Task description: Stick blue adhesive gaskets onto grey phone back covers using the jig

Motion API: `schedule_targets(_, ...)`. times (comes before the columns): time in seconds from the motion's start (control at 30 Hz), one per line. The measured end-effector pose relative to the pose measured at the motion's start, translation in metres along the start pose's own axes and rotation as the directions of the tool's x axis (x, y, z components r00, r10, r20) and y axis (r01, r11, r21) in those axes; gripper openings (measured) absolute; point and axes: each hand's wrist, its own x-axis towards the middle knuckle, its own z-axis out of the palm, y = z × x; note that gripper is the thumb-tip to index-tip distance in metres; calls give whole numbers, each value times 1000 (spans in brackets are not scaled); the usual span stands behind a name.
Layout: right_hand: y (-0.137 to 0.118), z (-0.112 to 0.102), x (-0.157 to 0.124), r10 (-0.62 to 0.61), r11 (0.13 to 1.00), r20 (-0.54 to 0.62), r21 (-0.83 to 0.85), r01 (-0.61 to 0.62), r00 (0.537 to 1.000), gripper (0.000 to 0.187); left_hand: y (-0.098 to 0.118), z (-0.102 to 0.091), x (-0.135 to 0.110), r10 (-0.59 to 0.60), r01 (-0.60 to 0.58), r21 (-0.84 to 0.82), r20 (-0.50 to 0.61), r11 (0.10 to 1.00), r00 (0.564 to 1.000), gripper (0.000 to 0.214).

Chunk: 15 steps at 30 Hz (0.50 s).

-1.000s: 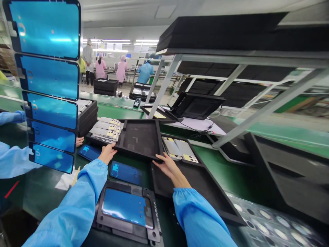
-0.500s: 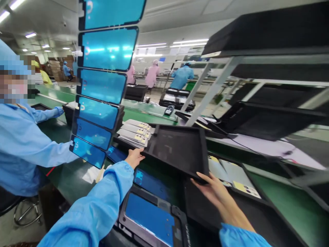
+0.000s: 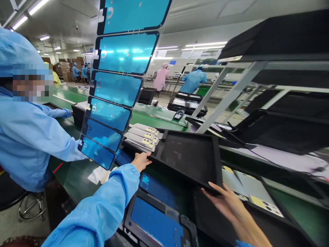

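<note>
An empty black tray point(image 3: 190, 156) is held up over the green bench between both my hands. My left hand point(image 3: 141, 160) grips its near left corner, fingers curled under the edge. My right hand point(image 3: 226, 202) supports its near right corner from below, fingers wrapped on the rim. Under the tray lies a lower black tray point(image 3: 280, 219) with light phone back covers point(image 3: 253, 193) in it. A stack of phone back covers point(image 3: 142, 135) sits just beyond my left hand.
A hanging strip of blue film panels point(image 3: 115, 89) dangles at left centre. A black fixture with a blue panel point(image 3: 156, 223) lies near me. A co-worker in blue point(image 3: 28, 137) sits at left. Black trays fill a metal rack point(image 3: 277, 58) at right.
The view has swung left, bringing the seated co-worker into sight. The black tray has lifted off the lower tray and stays gripped by both hands.
</note>
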Motion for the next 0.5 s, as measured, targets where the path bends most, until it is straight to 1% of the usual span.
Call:
schedule_targets(0.37,2,2,-5,-24,1000,-9,15,24,1000,47,-1,-3,2,9,-9,3,30,1000,999,39)
schedule_targets(0.5,3,1,-6,-48,999,2,14,48,999,44,0,-1,3,15,-15,11,40,1000,999,39)
